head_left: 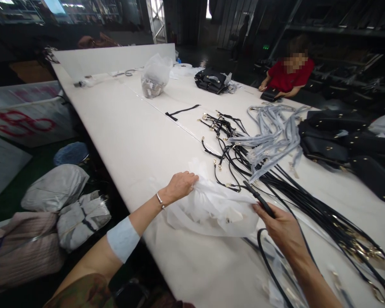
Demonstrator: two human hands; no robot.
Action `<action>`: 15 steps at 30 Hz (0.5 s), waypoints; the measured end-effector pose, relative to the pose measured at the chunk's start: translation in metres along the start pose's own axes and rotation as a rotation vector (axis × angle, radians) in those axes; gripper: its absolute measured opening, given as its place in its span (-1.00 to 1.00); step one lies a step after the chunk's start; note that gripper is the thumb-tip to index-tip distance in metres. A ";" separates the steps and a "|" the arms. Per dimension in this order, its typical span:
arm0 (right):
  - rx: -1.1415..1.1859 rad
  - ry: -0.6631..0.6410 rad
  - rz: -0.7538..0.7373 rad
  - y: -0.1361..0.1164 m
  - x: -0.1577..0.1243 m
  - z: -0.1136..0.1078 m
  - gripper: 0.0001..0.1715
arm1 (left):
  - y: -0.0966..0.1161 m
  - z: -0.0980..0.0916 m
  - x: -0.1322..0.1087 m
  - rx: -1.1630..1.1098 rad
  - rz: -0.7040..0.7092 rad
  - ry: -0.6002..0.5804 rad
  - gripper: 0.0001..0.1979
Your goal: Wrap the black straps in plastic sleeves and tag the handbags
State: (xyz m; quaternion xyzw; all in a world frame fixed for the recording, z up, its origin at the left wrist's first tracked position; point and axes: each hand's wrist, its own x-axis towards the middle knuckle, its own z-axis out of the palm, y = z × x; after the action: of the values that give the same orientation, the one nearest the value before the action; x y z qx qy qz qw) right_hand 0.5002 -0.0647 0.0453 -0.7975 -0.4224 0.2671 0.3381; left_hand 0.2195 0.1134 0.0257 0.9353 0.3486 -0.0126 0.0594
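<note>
My left hand (pixel 180 185) pinches the near edge of a crumpled clear plastic bag (pixel 211 209) lying on the white table (pixel 131 141). My right hand (pixel 280 226) is closed on a black strap (pixel 259 199), which loops down past my wrist. It also touches the bag's right side. Just beyond the bag lies a spread of black straps with gold clasps (pixel 231 141). A bundle of grey-blue straps (pixel 272 137) lies across them.
Black bags (pixel 346 145) pile up at the right. A person in red (pixel 288 72) sits at the far end with a black item. A plastic bag of parts (pixel 154 79) and stacked black bags (pixel 211 80) stand further back. Wrapped bundles (pixel 60 201) lie on the floor at left.
</note>
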 end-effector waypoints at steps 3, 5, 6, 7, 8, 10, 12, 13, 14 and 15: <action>-0.079 0.052 0.083 0.011 0.003 -0.012 -0.34 | -0.018 -0.001 0.007 0.024 -0.011 0.001 -0.82; -0.146 0.082 0.112 0.015 0.004 -0.018 -0.33 | -0.030 -0.004 0.012 0.039 -0.010 0.000 -0.79; -0.181 0.097 0.112 0.017 0.004 -0.021 -0.34 | -0.036 -0.005 0.016 0.045 -0.014 0.001 -0.77; -0.213 0.113 0.107 0.019 0.004 -0.024 -0.35 | -0.041 -0.005 0.019 0.049 -0.020 0.004 -0.76; -0.240 0.125 0.097 0.021 0.004 -0.027 -0.37 | -0.048 -0.004 0.023 0.052 -0.028 0.006 -0.76; -0.291 0.154 0.074 0.030 0.005 -0.037 -0.41 | -0.063 -0.003 0.028 0.058 -0.077 0.007 -0.76; -0.340 0.208 0.086 0.047 0.005 -0.053 -0.46 | -0.084 -0.004 0.032 0.058 -0.192 0.015 -0.76; -0.367 0.244 0.122 0.058 0.005 -0.064 -0.48 | -0.098 -0.007 0.032 0.059 -0.265 0.023 -0.75; -0.391 0.286 0.173 0.072 0.004 -0.077 -0.51 | -0.113 -0.011 0.032 0.060 -0.342 0.033 -0.73; -0.406 0.328 0.232 0.088 0.002 -0.089 -0.54 | -0.131 -0.018 0.031 0.063 -0.420 0.047 -0.73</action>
State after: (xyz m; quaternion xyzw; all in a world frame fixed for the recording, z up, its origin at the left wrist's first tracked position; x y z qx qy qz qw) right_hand 0.6081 -0.1275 0.0338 -0.9243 -0.3131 0.0814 0.2024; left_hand 0.1571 0.2337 0.0282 0.8436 0.5365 -0.0137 0.0180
